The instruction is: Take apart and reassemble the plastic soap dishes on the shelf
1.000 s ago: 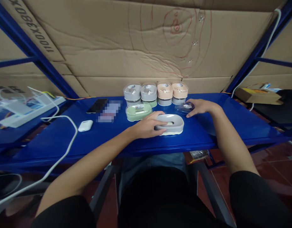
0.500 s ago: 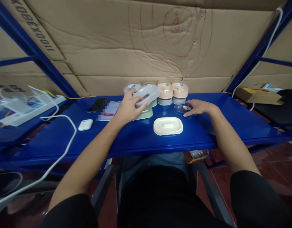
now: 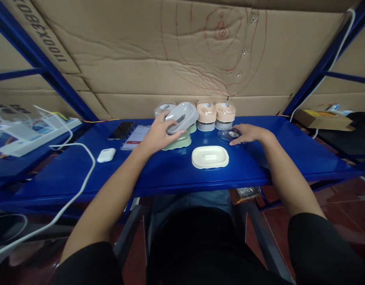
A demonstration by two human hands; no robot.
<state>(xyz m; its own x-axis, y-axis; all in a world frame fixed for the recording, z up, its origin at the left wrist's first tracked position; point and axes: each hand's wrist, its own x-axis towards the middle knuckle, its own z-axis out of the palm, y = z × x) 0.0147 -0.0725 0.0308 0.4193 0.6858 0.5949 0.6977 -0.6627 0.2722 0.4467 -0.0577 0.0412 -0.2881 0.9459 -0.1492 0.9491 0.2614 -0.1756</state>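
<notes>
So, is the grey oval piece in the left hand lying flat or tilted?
Tilted. The left hand holds the grey oval piece lifted above the green dish, its right end raised higher than its left.

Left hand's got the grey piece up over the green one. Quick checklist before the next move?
1. Left hand grips grey cover: ok.
2. Grey cover level: not ok, tilted.
3. Grey cover seated on green box: cannot tell.
4. Cream tray apart from both hands: ok.
5. Right hand on clear lid: ok, fingertips touch it.
6. White cable away from the boxes: ok.
</notes>
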